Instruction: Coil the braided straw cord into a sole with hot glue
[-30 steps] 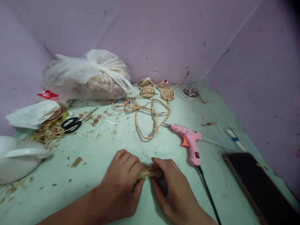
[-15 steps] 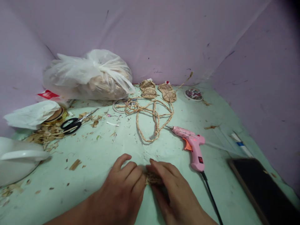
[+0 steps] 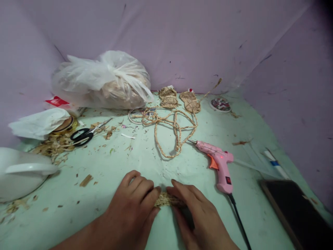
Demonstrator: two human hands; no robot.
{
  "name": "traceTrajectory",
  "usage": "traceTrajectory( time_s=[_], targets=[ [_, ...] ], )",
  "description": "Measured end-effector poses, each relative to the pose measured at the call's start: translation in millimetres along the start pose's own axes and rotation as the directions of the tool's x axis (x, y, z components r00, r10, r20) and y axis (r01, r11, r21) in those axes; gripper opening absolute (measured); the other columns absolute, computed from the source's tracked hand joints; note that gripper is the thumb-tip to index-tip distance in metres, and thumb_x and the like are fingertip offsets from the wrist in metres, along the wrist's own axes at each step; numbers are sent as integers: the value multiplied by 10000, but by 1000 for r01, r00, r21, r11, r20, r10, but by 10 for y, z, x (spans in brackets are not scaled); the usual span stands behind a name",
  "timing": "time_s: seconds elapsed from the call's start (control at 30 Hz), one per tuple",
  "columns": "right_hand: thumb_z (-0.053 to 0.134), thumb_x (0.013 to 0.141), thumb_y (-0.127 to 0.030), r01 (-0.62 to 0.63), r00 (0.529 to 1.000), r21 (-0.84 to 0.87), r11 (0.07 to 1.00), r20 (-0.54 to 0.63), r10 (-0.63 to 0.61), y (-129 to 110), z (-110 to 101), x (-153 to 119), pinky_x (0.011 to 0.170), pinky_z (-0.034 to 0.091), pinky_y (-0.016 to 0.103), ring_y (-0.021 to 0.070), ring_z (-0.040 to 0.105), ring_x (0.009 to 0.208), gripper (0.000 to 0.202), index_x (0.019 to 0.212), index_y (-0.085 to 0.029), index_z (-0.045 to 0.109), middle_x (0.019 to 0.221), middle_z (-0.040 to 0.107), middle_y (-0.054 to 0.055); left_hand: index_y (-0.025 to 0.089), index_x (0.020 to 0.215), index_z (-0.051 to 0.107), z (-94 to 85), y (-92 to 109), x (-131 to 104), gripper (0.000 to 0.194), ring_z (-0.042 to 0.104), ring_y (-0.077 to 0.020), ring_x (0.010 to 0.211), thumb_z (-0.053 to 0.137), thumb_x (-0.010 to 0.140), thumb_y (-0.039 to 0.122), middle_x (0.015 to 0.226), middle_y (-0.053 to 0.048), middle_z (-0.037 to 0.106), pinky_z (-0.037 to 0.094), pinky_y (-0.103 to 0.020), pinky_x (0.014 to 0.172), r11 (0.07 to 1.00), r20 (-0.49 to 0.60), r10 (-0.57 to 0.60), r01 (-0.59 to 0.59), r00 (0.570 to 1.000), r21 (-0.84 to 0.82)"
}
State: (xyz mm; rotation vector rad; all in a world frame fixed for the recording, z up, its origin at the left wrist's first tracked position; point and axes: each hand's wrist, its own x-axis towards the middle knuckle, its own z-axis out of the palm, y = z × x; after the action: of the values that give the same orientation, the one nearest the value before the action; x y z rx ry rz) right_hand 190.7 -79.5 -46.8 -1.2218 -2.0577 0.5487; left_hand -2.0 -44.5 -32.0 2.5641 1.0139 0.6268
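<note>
Low at the front of the table, a small woven straw piece (image 3: 168, 200) spans the gap between my hands, its two ends hidden under the fingers. My left hand (image 3: 134, 201) is closed on its left end, fingers curled. From the other side my right hand (image 3: 194, 208) grips the right end between thumb and fingers. Beyond the hands a braided straw cord (image 3: 166, 156) lies in loose loops. To the right rests a pink glue gun (image 3: 215, 161), its nozzle pointing at the cord and a small red light glowing.
Two small woven slipper shapes (image 3: 191, 101) lie at the back wall beside a stuffed plastic bag (image 3: 104, 81). A dish of beads (image 3: 220, 104) sits back right, a dark phone (image 3: 293, 211) front right. On the left are black-handled scissors (image 3: 83, 136), straw scraps and a white jug (image 3: 23, 173).
The hands have drawn slightly apart, so more of the woven straw piece shows between them. The whole view has shifted a little; the table items appear unmoved.
</note>
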Motion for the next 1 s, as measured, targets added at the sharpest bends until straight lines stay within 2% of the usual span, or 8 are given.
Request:
traceTrajectory(
  time_s=[0.2, 0.4, 0.5, 0.63, 0.8, 0.87, 1.0],
  targets=[
    [446, 804, -20, -7, 1000, 16, 1000, 19, 6, -3, -9, -1, 761, 572, 338, 207, 610, 920, 573, 1338, -176, 311, 1045, 643, 116, 163, 900, 535, 2, 16, 27, 114, 476, -210, 781, 464, 815, 136, 838, -57, 556, 366, -459, 809, 1000, 55, 17, -18, 998, 20],
    [442, 793, -22, 3, 1000, -14, 1000, 11, -2, -23, -13, 17, 720, 571, 349, 215, 607, 870, 566, 1323, -174, 316, 1001, 652, 114, 161, 865, 541, -2, 26, 16, 110, 477, -193, 726, 453, 815, 119, 774, -38, 559, 353, -480, 845, 994, 46, 81, -84, 996, 67],
    [450, 784, -27, 16, 1000, -61, 998, -13, -17, -14, -11, 31, 701, 561, 380, 228, 601, 842, 551, 1304, -176, 345, 955, 659, 110, 165, 876, 557, 6, 28, 24, 123, 491, -194, 742, 454, 819, 129, 780, -40, 571, 354, -479, 868, 994, 35, 72, -75, 997, 84],
    [451, 750, -27, 44, 998, -125, 991, -37, -49, -10, -2, 57, 742, 550, 413, 249, 608, 874, 558, 1284, -171, 378, 934, 680, 108, 166, 882, 569, 38, 27, 23, 147, 509, -208, 784, 439, 818, 137, 810, -56, 588, 368, -478, 869, 993, -18, 63, -61, 998, 97],
    [542, 707, -111, 47, 999, -165, 985, -16, -50, -37, -45, 61, 758, 567, 409, 270, 627, 918, 568, 1255, -149, 395, 1037, 674, 129, 152, 921, 579, 85, 3, -8, 176, 523, -223, 818, 442, 809, 143, 830, -75, 607, 373, -482, 880, 986, -81, 94, -81, 992, 142],
    [563, 708, -113, 60, 998, -175, 983, -21, -65, -28, -108, 48, 759, 574, 377, 253, 643, 915, 573, 1253, -162, 394, 1056, 674, 119, 157, 956, 577, 121, -25, -22, 196, 525, -225, 821, 452, 805, 166, 852, -81, 614, 372, -482, 889, 985, -125, 105, -85, 987, 153],
    [563, 772, -117, 66, 994, -243, 968, -67, -85, 65, -320, 87, 781, 568, 339, 224, 647, 962, 460, 1208, -225, 461, 1085, 668, 91, 161, 1021, 561, 209, -108, -37, 264, 530, -229, 785, 467, 808, 285, 859, -86, 625, 392, -475, 855, 977, -227, 163, -125, 960, 170]
  ],
)
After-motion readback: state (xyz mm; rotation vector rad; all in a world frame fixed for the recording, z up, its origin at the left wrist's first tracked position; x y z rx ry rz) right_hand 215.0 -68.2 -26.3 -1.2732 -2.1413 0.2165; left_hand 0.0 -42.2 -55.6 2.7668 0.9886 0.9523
